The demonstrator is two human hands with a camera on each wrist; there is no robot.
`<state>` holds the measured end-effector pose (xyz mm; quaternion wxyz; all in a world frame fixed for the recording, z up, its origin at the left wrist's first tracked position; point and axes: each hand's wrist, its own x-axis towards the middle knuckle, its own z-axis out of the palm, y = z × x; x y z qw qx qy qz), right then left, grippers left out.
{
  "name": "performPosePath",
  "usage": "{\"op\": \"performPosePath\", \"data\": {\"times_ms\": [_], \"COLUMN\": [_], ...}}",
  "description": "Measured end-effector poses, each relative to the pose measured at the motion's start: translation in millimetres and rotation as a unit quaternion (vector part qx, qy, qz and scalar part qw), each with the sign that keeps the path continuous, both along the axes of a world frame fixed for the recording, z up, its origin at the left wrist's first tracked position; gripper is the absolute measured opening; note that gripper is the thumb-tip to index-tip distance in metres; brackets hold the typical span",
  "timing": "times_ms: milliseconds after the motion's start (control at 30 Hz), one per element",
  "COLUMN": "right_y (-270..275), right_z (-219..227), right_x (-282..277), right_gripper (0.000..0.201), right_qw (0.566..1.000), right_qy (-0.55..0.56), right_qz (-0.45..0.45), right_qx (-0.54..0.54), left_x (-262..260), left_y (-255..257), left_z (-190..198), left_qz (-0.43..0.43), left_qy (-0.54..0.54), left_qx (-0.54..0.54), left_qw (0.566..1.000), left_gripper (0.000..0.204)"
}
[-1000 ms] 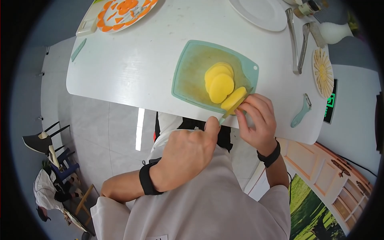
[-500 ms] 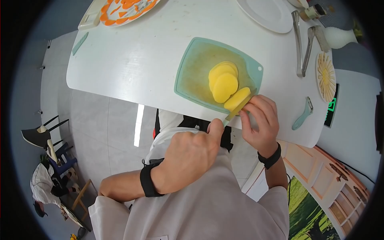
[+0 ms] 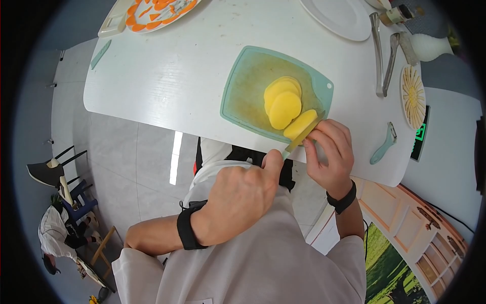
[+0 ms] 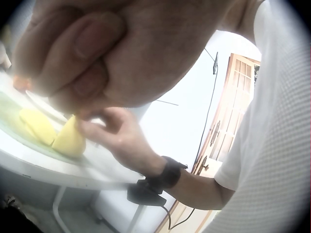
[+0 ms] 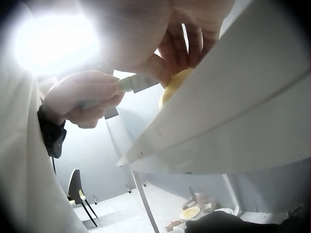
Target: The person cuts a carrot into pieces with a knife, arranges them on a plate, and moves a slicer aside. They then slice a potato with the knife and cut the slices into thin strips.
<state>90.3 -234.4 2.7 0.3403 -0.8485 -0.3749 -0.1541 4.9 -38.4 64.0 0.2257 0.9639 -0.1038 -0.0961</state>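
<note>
A green cutting board (image 3: pixel 245 83) lies at the table's near edge, with overlapping yellow slices (image 3: pixel 285 110) on it. My left hand (image 3: pixel 240 195) grips the green handle (image 5: pixel 126 84) of a knife, plain in the right wrist view. The blade (image 3: pixel 302 136) lies along the right side of a yellow piece (image 3: pixel 299 124) on the board's near right corner. My right hand (image 3: pixel 331 159) holds the piece's right end between thumb and fingers. The left wrist view shows the left hand's curled fingers (image 4: pixel 92 41) above, the yellow piece (image 4: pixel 70 138) below.
A peeler (image 3: pixel 383 147) lies right of the right hand, metal tongs (image 3: pixel 379 63) behind it. An oval plate of pale strips (image 3: pixel 413 96) is at the right edge, a white plate (image 3: pixel 336 17) at the back, and a plate of orange pieces (image 3: pixel 152 17) at the back left.
The head view has shifted a little, so the board and tools appear slightly further right. Both hands keep their holds, with the blade in nearly the same place against the yellow piece.
</note>
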Motion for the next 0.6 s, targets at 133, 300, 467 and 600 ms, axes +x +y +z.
{"op": "performPosePath", "data": {"times_ms": [133, 300, 467, 600], "right_y": [0.1, -0.9, -0.9, -2.5], "right_z": [0.4, 0.0, 1.4, -0.3], "right_x": [0.6, 1.6, 2.2, 2.8], "right_gripper": [0.030, 0.030, 0.030, 0.031], "right_qw": [1.000, 1.000, 1.000, 1.000], "right_qy": [-0.001, 0.005, 0.007, 0.007], "right_qz": [0.001, 0.003, 0.004, 0.005], "right_qx": [-0.002, 0.000, -0.001, -0.008], "left_x": [-1.4, 1.5, 8.3, 14.9], "left_y": [0.1, 0.5, -2.3, -6.7], "left_z": [0.5, 2.8, 1.3, 0.2], "left_qz": [0.000, 0.003, 0.005, -0.001], "left_qy": [0.013, 0.016, 0.006, 0.004], "left_qx": [0.002, -0.011, -0.012, 0.011], "left_qw": [1.000, 1.000, 1.000, 1.000], "left_gripper": [0.016, 0.016, 0.016, 0.015]}}
